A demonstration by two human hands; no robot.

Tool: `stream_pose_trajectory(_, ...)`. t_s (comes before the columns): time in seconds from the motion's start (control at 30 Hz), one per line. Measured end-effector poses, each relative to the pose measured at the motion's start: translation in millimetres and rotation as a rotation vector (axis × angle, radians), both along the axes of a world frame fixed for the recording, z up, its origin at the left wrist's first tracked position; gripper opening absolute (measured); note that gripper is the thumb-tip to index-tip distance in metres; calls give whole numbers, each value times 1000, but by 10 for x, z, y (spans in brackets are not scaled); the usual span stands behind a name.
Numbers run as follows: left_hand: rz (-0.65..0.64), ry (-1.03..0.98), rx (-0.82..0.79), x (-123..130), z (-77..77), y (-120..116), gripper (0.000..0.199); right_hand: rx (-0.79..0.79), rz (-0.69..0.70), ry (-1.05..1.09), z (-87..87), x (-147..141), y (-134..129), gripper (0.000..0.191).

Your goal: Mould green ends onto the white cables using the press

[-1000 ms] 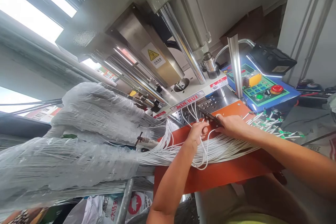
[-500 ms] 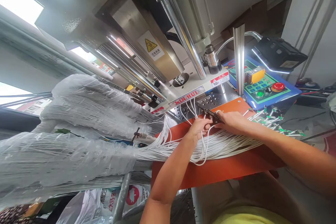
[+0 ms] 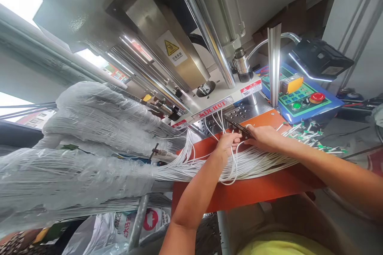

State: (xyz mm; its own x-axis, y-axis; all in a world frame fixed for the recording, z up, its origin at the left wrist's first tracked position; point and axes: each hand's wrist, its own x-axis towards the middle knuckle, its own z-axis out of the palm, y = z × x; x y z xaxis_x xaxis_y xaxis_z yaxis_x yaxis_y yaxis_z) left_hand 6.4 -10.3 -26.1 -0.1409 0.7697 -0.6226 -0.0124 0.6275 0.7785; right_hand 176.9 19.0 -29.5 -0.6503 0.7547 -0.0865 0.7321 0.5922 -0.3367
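Observation:
My left hand (image 3: 229,143) is closed in a pinch on thin white cables (image 3: 235,167), which loop down below its fingers. Close beside it, my right hand (image 3: 265,137) is wrapped round the near end of a narrow dark metal piece (image 3: 237,126); its exact kind is hard to make out. The far end of that piece points at the steel plate (image 3: 243,113) of the press. Under both hands a thick bundle of white cables (image 3: 263,163) lies across an orange board (image 3: 251,191). Several cables run up beneath the press head (image 3: 214,107).
Plastic-wrapped cable bundles (image 3: 89,183) fill the left side. At the right, loose cable ends with green tips (image 3: 311,137) spread out near a blue control panel (image 3: 314,107) with a red button. A metal upright (image 3: 273,67) and a black lamp (image 3: 323,59) stand behind it.
The camera view has shifted slightly. Both hands keep almost the same place and grip, with the left fingers moved a little against the dark metal piece.

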Motion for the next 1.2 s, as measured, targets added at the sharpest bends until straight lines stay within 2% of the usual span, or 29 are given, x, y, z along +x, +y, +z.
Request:
stream_pose_trajectory(0.17,-50,-45,22,-24,-16,-21,24,10,-11,-11,4,7,-12,32)
stream_pose_trajectory(0.27,-103,17,111,-118,8,-55,20,-1,-15,6,7,27,-5,31)
stream_pose_trajectory(0.4,-32,186,274,-293,-3,-85,20,-2,-1,37,0,46,11,32)
stream_pose_trajectory(0.5,-49,240,311,-366,-64,-103,25,-9,-6,34,-2,46,12,33)
stream_pose_trajectory(0.63,-33,302,369,-364,-121,-109,28,-31,-18,43,9,45,3,35)
stream_pose_trajectory(0.8,32,431,561,-359,-64,-86,25,-47,-25,45,29,43,8,35)
stream_pose_trajectory(1.0,51,342,560,-400,-22,-90,36,-72,-27,63,44,38,24,36)
stream_pose_trajectory(1.2,44,331,590,-403,-52,-76,24,-77,-24,68,16,38,32,34)
